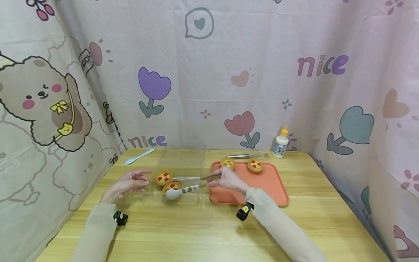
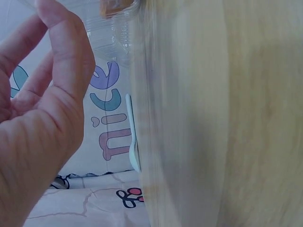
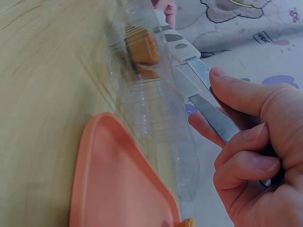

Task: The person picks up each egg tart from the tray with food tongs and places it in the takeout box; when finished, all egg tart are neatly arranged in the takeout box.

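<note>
My right hand (image 1: 230, 179) grips a pair of tongs (image 3: 215, 116) with metal arms and pale, spotted tips. The tips reach over a clear plastic container (image 1: 193, 163) on the table. Inside it sit two small pizza-like tarts, one tart (image 1: 163, 178) farther back and a nearer tart (image 1: 172, 187) partly covered by a tong tip. Whether the tips touch the nearer one I cannot tell. At the container's left side is my left hand (image 1: 126, 185), its fingers loosely bent and nothing seen in them. Contact between that hand and the container's edge is unclear.
Right of the container lies an orange tray (image 1: 258, 187) bearing a yellow-topped tart (image 1: 228, 163) and a red-spotted tart (image 1: 255, 165). Behind it are a whisk (image 1: 245, 156) and a white bottle (image 1: 280, 145) with a yellow cap. A pale blue spoon (image 1: 139, 157) lies at the back left.
</note>
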Tool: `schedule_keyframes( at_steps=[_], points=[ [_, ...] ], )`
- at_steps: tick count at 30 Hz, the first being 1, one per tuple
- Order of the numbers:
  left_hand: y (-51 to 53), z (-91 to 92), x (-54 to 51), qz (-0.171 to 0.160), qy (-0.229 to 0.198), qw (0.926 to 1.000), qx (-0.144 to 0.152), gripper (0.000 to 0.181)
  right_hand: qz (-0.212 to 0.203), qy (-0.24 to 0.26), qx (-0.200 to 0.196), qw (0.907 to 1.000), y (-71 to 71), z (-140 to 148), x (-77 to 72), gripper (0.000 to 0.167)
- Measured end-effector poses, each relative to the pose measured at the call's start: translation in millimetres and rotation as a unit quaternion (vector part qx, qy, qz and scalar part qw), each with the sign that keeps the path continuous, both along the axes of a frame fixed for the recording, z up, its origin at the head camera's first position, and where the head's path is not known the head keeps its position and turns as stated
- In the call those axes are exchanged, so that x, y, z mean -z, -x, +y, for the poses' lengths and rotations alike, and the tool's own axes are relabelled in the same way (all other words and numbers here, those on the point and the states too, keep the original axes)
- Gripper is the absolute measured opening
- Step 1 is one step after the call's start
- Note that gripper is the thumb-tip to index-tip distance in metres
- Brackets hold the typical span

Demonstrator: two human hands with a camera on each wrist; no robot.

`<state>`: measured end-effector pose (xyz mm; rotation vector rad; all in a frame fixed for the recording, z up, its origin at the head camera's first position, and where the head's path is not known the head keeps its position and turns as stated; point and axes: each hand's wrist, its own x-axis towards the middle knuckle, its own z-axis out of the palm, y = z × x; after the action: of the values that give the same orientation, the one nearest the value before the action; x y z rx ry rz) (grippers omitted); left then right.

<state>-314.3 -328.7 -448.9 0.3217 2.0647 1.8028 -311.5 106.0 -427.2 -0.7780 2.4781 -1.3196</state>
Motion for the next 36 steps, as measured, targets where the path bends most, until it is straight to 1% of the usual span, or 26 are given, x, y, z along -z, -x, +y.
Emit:
schedule_keyframes(
  at_steps=[4, 8, 12, 17, 20, 24, 32, 36],
  points=[
    [-0.6, -0.7, -0.3, -0.002, -0.009, 0.9999, 0.004, 0.067, 0.006, -0.007, -0.004, 0.9999, 0.8, -6.6, 0.5, 0.039],
    [-1.2, -0.8, -0.7, -0.005, -0.020, 0.9997, 0.010, 0.064, 0.016, -0.017, 0.003, 0.9997, 2.0, -11.2, 2.3, 0.037],
    [-1.6, 0.0, -1.3, -0.002, -0.015, 0.9999, 0.007, 0.064, 0.015, -0.022, 0.007, 0.9996, 2.6, -12.4, 3.0, 0.037],
    [-1.6, 0.6, -1.5, 0.001, -0.007, 1.0000, 0.002, 0.065, 0.007, -0.016, 0.003, 0.9998, 4.4, -8.6, 2.0, 0.042],
    [-1.7, 0.3, -1.3, 0.001, -0.013, 0.9999, 0.007, 0.066, 0.003, -0.011, -0.004, 0.9999, 7.1, -4.4, 1.2, 0.043],
    [-2.0, -0.1, -1.0, 0.006, -0.019, 0.9997, 0.017, 0.066, 0.000, -0.005, -0.010, 0.9999, 10.8, 0.7, 0.3, 0.041],
    [-2.1, -0.4, -0.7, 0.000, -0.029, 0.9995, 0.017, 0.066, 0.020, -0.011, -0.020, 0.9995, 15.2, 8.5, -5.3, 0.036],
    [-2.2, -0.8, -0.3, 0.003, -0.029, 0.9994, 0.017, 0.066, 0.030, -0.014, -0.028, 0.9991, 16.1, 11.3, -9.7, 0.035]
  ],
)
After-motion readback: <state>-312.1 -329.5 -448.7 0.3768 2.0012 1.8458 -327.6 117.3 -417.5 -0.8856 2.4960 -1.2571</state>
